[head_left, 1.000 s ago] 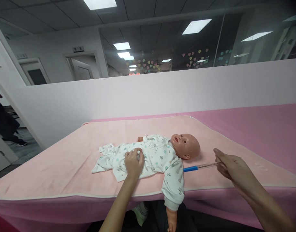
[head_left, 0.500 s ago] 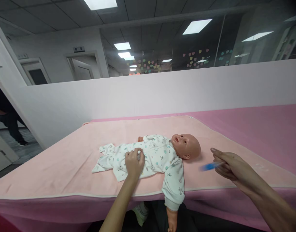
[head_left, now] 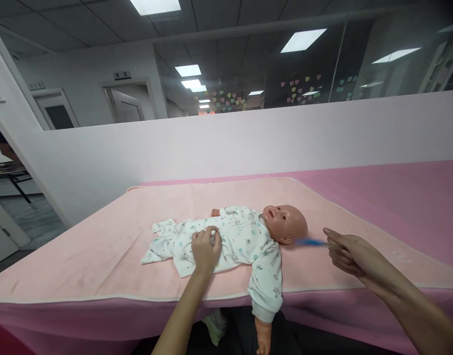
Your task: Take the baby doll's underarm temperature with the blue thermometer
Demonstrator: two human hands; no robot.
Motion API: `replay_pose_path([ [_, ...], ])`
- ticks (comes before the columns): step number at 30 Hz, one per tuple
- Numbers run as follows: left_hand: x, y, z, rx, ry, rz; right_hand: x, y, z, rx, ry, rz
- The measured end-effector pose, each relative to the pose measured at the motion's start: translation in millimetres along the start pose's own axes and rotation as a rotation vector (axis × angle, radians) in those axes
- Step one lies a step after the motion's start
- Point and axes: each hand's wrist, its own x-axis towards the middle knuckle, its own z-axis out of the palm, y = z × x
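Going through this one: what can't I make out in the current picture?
All in the head view:
Blue rod: shape and markings lost in blur; the end inside the right hand is hidden by that hand.
Doll's clothing under the left hand: covered by it, so any grip is unclear.
Doll's near hand: partly cut off by the bottom edge.
Sign above the door: too small to read.

The doll's head [head_left: 291, 222] looks like smooth plastic with a soft gloss; its suit [head_left: 235, 241] is creased, matt cloth. The blanket [head_left: 100, 251] beneath looks like matt, faintly napped cloth, the sheet [head_left: 392, 192] at right like smoother cloth. The far wall [head_left: 229, 148] is smooth, the window [head_left: 270, 69] above it glossy glass. The blue stick [head_left: 312, 242] is too blurred to tell.
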Motion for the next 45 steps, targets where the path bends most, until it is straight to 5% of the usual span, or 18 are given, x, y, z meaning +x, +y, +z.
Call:
replay_pose_path([
  [10, 0.5, 1.3, -1.4, -0.003, -0.002, 0.006, 7.8, 8.8, -3.6, -0.011, 0.162, -0.018],
  [18, 0.5, 0.0, 0.1, -0.001, 0.010, 0.008, 6.2, 4.3, -3.1, 0.080, 0.021, -0.013],
  [34, 1.2, 1.4, -1.1, -0.005, -0.003, 0.008, 12.5, 13.7, -9.1, 0.027, 0.073, -0.007],
  [41, 0.6, 0.9, -0.6, -0.010, -0.002, -0.003, 20.5, 33.6, -11.3, -0.227, 0.167, -0.044],
  [45, 0.9, 0.8, -0.4, -0.010, 0.002, 0.001, 36.4, 54.4, -16.5, -0.558, 0.217, -0.143],
])
